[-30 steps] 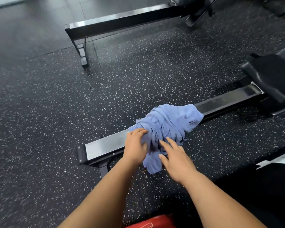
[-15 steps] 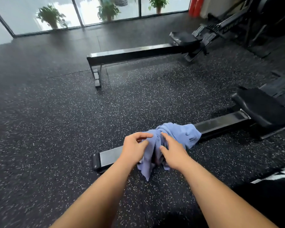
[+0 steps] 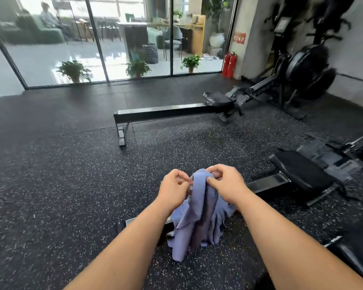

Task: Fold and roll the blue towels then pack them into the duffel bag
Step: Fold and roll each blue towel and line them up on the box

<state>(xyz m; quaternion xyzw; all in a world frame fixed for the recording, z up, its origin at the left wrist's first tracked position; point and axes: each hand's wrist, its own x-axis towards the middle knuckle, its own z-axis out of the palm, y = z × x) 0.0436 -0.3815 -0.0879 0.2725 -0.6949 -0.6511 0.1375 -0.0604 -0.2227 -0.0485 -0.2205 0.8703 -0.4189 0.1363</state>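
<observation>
A bunch of blue towels [image 3: 197,218] hangs in front of me, lifted above the rail of the near rowing machine [image 3: 268,184]. My left hand [image 3: 173,190] pinches the cloth at its upper left edge. My right hand [image 3: 226,185] grips the top of the bunch, fingers curled over it. The lower folds dangle down over the rail and toward the floor. No duffel bag is in view.
Speckled black rubber floor [image 3: 61,185] spreads all around. A second rowing machine [image 3: 166,113] lies further off, its flywheel [image 3: 308,70] at the right wall. The near rower's black seat [image 3: 300,170] is to my right. Glass panels, potted plants and red extinguishers [image 3: 228,64] stand behind.
Both hands closed on the towels and raised them off the rail. My head tilted up, bringing the windows and far rower into view.
</observation>
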